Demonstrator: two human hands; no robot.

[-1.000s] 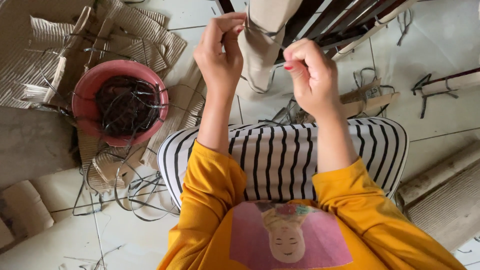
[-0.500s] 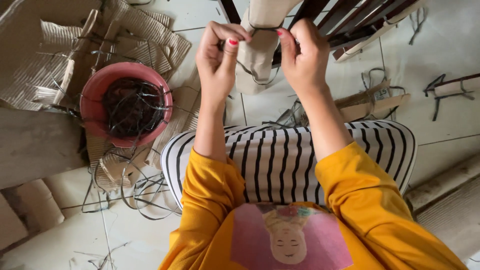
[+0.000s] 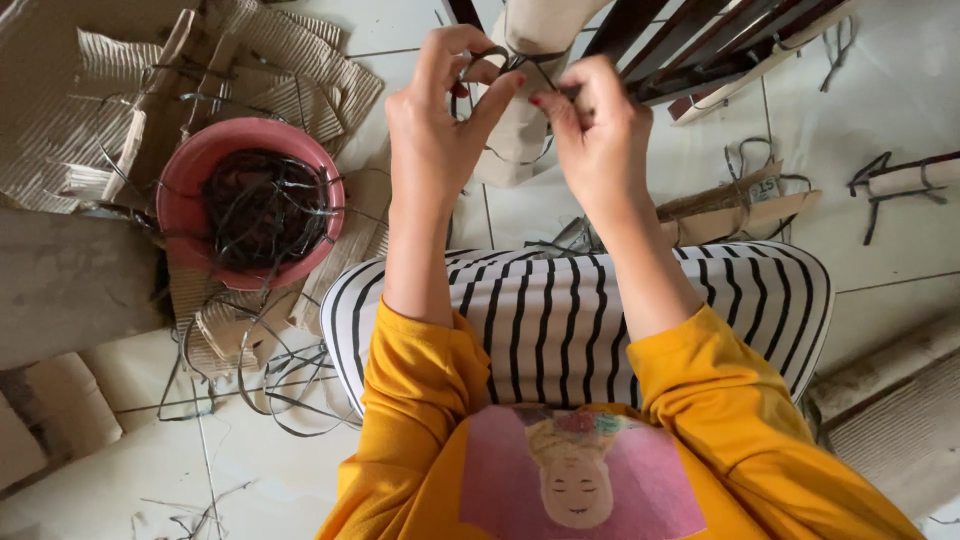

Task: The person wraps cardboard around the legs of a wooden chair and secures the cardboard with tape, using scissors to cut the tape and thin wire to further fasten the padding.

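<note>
The sleeves (image 3: 420,400) were mustard yellow, and the shirt front carried a pink printed panel (image 3: 580,470). The lap garment (image 3: 580,320) was white with narrow black stripes. The round basin (image 3: 250,205) was dull red-pink; the strips (image 3: 262,205) heaped inside it were dark, nearly black. The corrugated cardboard (image 3: 290,60) was plain tan-brown. The wrapped piece (image 3: 525,100) under the hands was beige, bound by a dark strap (image 3: 525,58). The floor tiles (image 3: 900,80) were off-white. Fingernails on the right hand (image 3: 600,140) showed red polish.
</note>
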